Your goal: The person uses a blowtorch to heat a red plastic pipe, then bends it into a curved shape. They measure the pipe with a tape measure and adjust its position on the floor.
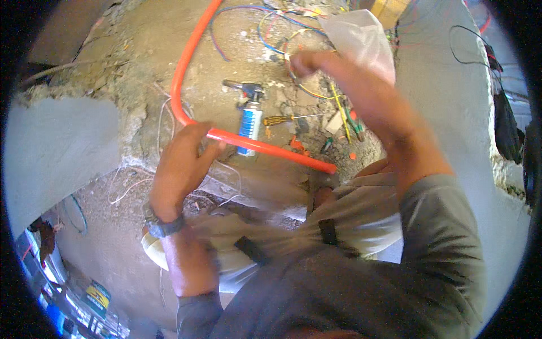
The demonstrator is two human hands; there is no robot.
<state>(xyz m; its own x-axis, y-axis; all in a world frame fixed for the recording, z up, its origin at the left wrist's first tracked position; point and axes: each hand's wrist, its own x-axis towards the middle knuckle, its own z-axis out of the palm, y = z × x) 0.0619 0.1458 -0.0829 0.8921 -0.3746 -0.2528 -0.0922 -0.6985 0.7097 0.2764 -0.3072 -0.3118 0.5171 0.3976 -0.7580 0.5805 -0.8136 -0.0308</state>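
My left hand is closed round a bent orange conduit pipe, just where it curves. One end of the pipe points right toward my knees; the rest runs up past the far edge. Farther off, my right hand is curled, somewhat blurred, over a loose tangle of coloured wires. What its fingers hold, if anything, is hidden. Beyond the pipe's straight part lies a gas torch with a blue and white canister and black head. A screwdriver with an amber handle lies to its right.
Green-handled pliers and a thin yellow rod lie among rubble at the right. A whitish plastic bag sits beyond my right forearm. Grey plastered walls stand on both sides. White string trails near my left wrist.
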